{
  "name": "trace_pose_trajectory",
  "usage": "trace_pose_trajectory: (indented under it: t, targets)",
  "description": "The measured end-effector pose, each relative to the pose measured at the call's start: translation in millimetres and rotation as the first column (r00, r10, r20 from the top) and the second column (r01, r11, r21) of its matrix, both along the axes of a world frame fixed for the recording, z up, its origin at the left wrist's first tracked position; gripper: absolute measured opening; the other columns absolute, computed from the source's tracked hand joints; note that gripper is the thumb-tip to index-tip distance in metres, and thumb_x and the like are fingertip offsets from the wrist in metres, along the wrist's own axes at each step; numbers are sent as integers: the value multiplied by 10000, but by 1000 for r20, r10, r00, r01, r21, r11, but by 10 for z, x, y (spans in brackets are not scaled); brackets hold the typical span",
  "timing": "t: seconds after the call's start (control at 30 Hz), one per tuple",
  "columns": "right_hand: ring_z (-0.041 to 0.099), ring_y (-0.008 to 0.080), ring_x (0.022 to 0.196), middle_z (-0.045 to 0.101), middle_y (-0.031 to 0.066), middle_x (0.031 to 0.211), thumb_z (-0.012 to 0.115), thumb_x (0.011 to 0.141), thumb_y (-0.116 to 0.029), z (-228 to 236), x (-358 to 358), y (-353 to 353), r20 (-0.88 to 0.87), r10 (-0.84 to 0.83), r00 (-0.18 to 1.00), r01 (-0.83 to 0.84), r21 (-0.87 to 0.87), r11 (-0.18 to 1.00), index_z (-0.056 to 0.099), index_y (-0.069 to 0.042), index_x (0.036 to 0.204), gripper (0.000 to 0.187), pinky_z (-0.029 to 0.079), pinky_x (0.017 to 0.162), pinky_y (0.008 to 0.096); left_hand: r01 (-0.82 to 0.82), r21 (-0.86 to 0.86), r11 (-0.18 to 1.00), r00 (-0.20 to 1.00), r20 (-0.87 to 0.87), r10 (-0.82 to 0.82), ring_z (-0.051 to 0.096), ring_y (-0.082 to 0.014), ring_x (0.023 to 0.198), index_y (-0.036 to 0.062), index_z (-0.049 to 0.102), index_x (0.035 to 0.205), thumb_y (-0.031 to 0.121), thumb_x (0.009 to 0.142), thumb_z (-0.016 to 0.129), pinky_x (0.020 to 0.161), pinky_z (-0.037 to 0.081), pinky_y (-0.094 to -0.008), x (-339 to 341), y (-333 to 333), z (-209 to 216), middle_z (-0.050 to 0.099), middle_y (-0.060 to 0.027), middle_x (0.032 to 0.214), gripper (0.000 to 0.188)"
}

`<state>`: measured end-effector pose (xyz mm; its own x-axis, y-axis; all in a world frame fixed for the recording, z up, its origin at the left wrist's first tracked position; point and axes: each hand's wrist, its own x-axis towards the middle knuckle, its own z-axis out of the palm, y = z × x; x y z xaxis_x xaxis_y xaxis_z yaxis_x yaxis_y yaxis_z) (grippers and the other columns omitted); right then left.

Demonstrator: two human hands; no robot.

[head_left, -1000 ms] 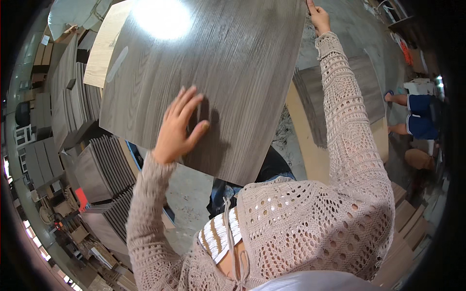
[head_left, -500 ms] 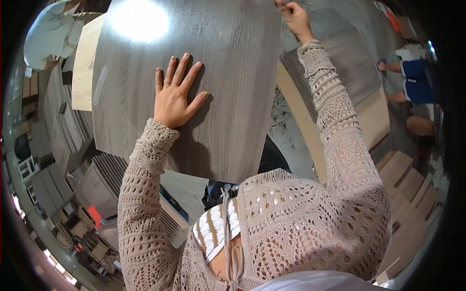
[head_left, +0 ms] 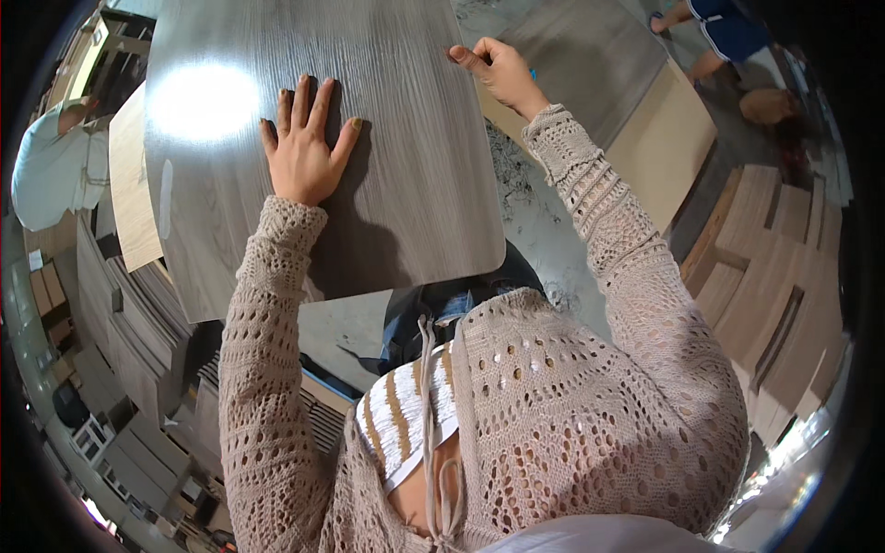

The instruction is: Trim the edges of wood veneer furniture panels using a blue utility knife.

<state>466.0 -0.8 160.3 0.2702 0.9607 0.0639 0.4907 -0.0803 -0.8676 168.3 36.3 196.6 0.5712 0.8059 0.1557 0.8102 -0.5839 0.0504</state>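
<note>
Head view, looking down: a large grey wood-grain laminate board with rounded corners is up in front of the person, and both hands are on it. The left hand lies flat on the board's face, fingers spread wide, pressing rather than gripping. The right hand is pinched onto the board's right edge, thumb and fingers closed around it. By my reading the board is lifted and under control but not set down anywhere; placing it is what remains. A bright glare spot sits left of the flat hand on the smooth, semi-gloss surface. To the right of the board lie a pale beige board and stacked tan wooden panels; left of it stand grey panel stacks.
</note>
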Motion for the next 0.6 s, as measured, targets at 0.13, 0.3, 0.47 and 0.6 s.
trace_pose_trajectory:
  t: [0.13, 0.3, 0.47, 0.6]
  targets:
    - [438, 51, 478, 470, -47, 512, 582, 736, -709, -5, -102, -366, 38, -29, 999, 30, -31, 999, 519, -117, 638, 603, 406, 499, 225, 12, 55, 998, 997, 76, -16, 231, -331, 1374, 243, 367, 1404, 583, 871, 422, 1069, 123, -608, 18, 40, -108, 276, -64, 1493, 635]
    - [440, 61, 476, 480, -32, 518, 611, 769, -644, 26, -273, -879, 66, -56, 996, 59, -48, 997, 520, -105, 637, 562, 411, 500, 236, 27, 90, 996, 992, 121, -38, 216, -324, 1381, 254, 365, 1402, 616, 867, 389, 1073, 120, -608, -1, 96, -200, 283, -62, 1490, 647]
    - [456, 81, 495, 496, -14, 534, 628, 782, -605, 149, -492, -1427, 96, -97, 991, 106, -103, 989, 521, -84, 649, 548, 421, 517, 249, 24, 112, 993, 992, 119, -38, 214, -324, 1382, 256, 360, 1403, 635, 862, 372, 1080, 108, -605, 4, 92, -202, 280, -64, 1491, 661]
    - [469, 93, 514, 518, 0, 560, 656, 782, -563, 132, -608, -1859, 71, -152, 986, 159, -105, 982, 519, -69, 666, 525, 413, 514, 257, 0, 94, 996, 993, 119, -11, 212, -314, 1384, 247, 352, 1408, 658, 850, 363, 1082, 102, -606, 47, 70, -176, 272, -65, 1494, 693]
